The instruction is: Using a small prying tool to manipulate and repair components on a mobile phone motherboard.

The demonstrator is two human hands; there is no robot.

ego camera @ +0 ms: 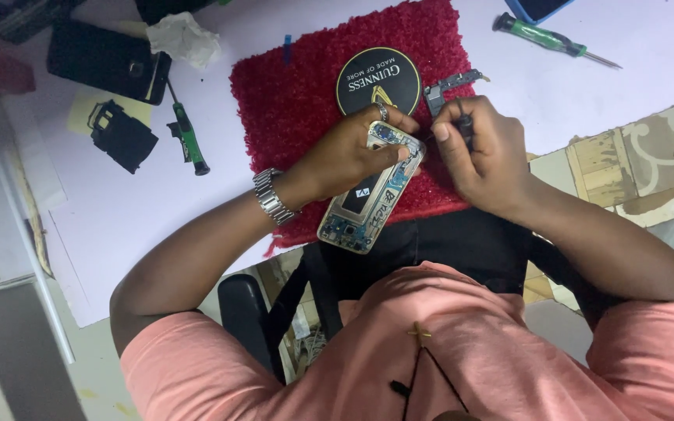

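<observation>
Opened phone [368, 204]: back cover off, lies slanted on the red mat [290, 101], lower end overhanging the mat's near edge toward the person's lap. Slim flat slab, rigid metal frame, pale battery panel in the middle, bluish circuit parts exposed at both ends. Judged light and stiff, but fragile: the bare boards and thin connectors would not stand pressing or twisting. Best held by the long frame edges, clear of the exposed ends

Left hand [349, 152]: curled over the phone's upper end, fingers closed on its frame, pinning it against the mat. Ring on one finger, steel link watch [271, 196] at the wrist

Right hand [481, 152]: closed in a narrow pinch around a thin dark tool [464, 125], tip pointed toward the phone's upper corner; whether the tip touches cannot be told. The tool looks stiff and slender, a fingertip grip

Mat: shaggy pile, soft, should grip small parts. On it, just beyond the hands, a round black coaster [378, 78] and a small grey board piece [450, 84], flat, irregular, probably brittle

Farther out on the pale table [118, 226]: green-handled screwdriver [187, 136], black plastic part [122, 134], dark phone case [107, 61], crumpled tissue [183, 37]; a second green screwdriver [551, 39] at far right
</observation>
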